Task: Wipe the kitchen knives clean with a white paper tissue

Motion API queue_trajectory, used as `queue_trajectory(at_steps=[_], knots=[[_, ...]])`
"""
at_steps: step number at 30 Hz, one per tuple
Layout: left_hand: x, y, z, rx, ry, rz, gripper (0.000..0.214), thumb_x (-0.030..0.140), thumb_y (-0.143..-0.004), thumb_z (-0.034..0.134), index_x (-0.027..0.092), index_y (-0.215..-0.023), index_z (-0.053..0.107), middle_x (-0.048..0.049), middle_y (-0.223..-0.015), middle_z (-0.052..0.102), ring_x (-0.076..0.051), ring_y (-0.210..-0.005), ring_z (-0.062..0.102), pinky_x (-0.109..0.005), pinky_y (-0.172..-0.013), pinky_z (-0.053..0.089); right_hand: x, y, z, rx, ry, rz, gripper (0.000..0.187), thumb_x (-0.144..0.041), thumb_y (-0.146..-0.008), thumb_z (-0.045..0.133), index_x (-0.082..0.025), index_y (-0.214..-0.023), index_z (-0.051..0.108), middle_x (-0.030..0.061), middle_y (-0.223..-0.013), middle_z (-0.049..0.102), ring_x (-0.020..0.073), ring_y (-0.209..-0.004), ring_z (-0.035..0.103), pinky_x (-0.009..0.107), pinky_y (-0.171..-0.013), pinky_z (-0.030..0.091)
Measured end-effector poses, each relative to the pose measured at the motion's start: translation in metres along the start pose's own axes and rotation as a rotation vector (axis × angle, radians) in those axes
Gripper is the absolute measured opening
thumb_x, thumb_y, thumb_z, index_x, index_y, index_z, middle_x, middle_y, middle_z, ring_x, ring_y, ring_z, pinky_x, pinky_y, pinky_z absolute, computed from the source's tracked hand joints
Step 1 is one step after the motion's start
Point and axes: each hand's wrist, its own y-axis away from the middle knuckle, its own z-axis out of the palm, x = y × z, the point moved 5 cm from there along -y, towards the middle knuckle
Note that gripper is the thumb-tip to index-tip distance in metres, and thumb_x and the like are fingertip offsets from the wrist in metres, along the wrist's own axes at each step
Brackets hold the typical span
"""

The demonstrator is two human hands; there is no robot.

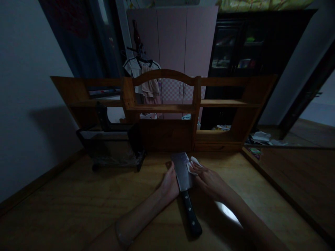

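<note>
A cleaver [182,173] with a broad metal blade and a black riveted handle lies in front of me, its handle pointing toward me. My left hand [170,181] supports the blade from its left edge, thumb along the side and the other fingers hidden beneath. On the right, my right hand [205,177] pinches a white tissue [193,165] against the right part of the blade. Neither hand touches the handle.
A knife block [112,150] with a black-handled knife stands at the left on the wooden table [104,202]. Behind it rises a wooden shelf unit [162,108]. Farther back are a pink wardrobe [172,42], hanging clothes and a dark cabinet [235,52].
</note>
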Motion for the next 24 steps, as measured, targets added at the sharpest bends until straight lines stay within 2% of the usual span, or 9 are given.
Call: queue_trajectory(at_steps=[3,7,10,12,14,16,20,24], knots=[[0.0,0.001,0.002,-0.007,0.008,-0.006,0.051,0.049,-0.092,0.038,0.011,-0.121,0.056,-0.0138,-0.119,0.062,-0.024,-0.114,0.055,-0.035,-0.101,0.035,0.004,0.001,-0.001,0.035,0.053,0.041,0.044,-0.023,-0.092,0.038,-0.02,-0.135,0.045,0.0048,-0.142,0.042,0.0218,-0.134,0.034,0.043,-0.11,0.034],[0.0,0.001,0.005,-0.04,0.026,0.0,0.052,0.049,-0.092,0.037,0.01,-0.122,0.055,-0.0148,-0.118,0.062,-0.025,-0.112,0.056,-0.037,-0.101,0.035,-0.005,0.0,-0.005,0.105,0.025,-0.005,0.05,-0.019,-0.092,0.035,-0.019,-0.142,0.034,0.0032,-0.148,0.031,0.0189,-0.139,0.023,0.042,-0.115,0.025],[-0.001,0.0,0.001,-0.038,0.031,-0.004,0.052,0.05,-0.091,0.038,0.008,-0.113,0.059,-0.0157,-0.109,0.065,-0.024,-0.101,0.062,-0.038,-0.098,0.038,-0.023,-0.002,0.003,0.011,-0.078,-0.116,0.05,-0.019,-0.093,0.035,-0.022,-0.143,0.03,0.0007,-0.149,0.027,0.0184,-0.139,0.021,0.041,-0.116,0.022],[-0.003,-0.001,-0.001,-0.043,0.009,-0.054,0.056,0.054,-0.09,0.037,0.006,-0.103,0.062,-0.018,-0.102,0.067,-0.026,-0.097,0.063,-0.04,-0.095,0.04,-0.033,-0.002,0.009,-0.067,-0.143,-0.179,0.05,-0.019,-0.093,0.037,-0.025,-0.142,0.032,-0.0001,-0.149,0.028,0.0191,-0.139,0.023,0.042,-0.115,0.023],[-0.006,-0.001,-0.002,-0.044,-0.014,-0.097,0.061,0.057,-0.089,0.035,0.004,-0.097,0.063,-0.0205,-0.099,0.066,-0.028,-0.097,0.063,-0.041,-0.093,0.041,-0.037,-0.002,0.01,-0.105,-0.192,-0.196,0.05,-0.018,-0.092,0.038,-0.026,-0.142,0.033,-0.0005,-0.148,0.029,0.0193,-0.138,0.024,0.042,-0.115,0.023],[-0.005,-0.001,0.0,-0.046,-0.022,-0.096,0.063,0.058,-0.089,0.033,0.004,-0.101,0.062,-0.0212,-0.101,0.065,-0.029,-0.099,0.062,-0.042,-0.094,0.041,-0.035,-0.001,0.006,-0.111,-0.22,-0.175,0.048,-0.02,-0.093,0.038,-0.026,-0.14,0.036,-0.0004,-0.147,0.032,0.0195,-0.138,0.024,0.042,-0.114,0.024],[-0.003,-0.001,0.003,-0.061,0.007,-0.038,0.059,0.056,-0.09,0.035,0.008,-0.114,0.058,-0.0176,-0.109,0.064,-0.028,-0.103,0.061,-0.043,-0.097,0.039,-0.022,0.002,-0.009,-0.118,-0.211,-0.097,0.041,-0.024,-0.095,0.037,-0.027,-0.135,0.045,-0.0007,-0.142,0.042,0.0192,-0.136,0.031,0.04,-0.112,0.028],[-0.002,-0.001,0.002,-0.065,0.042,-0.015,0.054,0.052,-0.091,0.038,0.01,-0.121,0.055,-0.0159,-0.119,0.061,-0.027,-0.11,0.057,-0.042,-0.101,0.036,-0.01,0.005,-0.018,-0.089,-0.141,-0.019,0.036,-0.027,-0.094,0.038,-0.028,-0.125,0.056,0.0005,-0.136,0.051,0.0212,-0.125,0.047,0.038,-0.104,0.039]])
